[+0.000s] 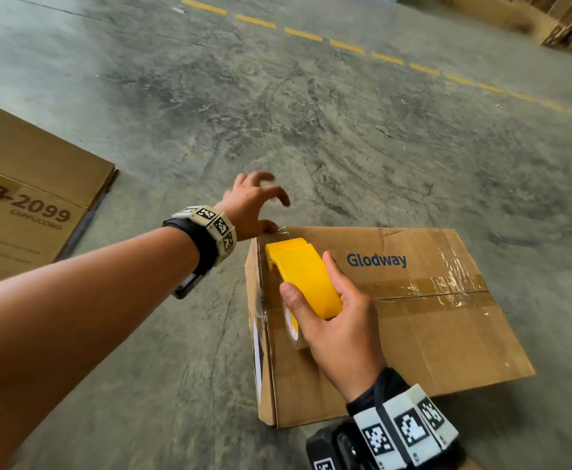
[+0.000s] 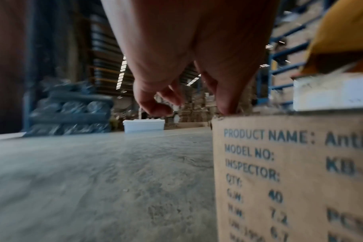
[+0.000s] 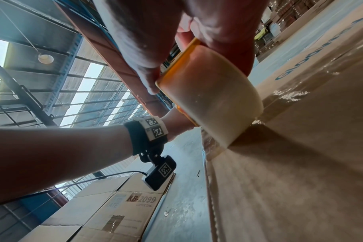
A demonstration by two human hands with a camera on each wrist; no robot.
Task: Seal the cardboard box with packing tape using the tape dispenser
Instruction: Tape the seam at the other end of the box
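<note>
two hands [image 1: 254, 205] [image 1: 342, 320], two boxes [image 1: 413, 320] [image 1: 23, 212], one tape dispenser [image 1: 305, 276].

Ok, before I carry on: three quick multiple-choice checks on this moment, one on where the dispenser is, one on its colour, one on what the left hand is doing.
1. Where is the tape dispenser?
A. on the floor
B. on top of the Glodway box, near its left edge
C. on the KB-2099 carton

2. What colour is the dispenser's body?
A. yellow
B. red
C. blue

3. What is the left hand doing?
A. gripping the dispenser
B. lifting a flap
C. thumb touching the box's far left corner, fingers spread, holding nothing

Answers: 1 B, the right hand holds it on the box top; 2 A, yellow in the head view; 3 C, seen in the head and left wrist views.
</note>
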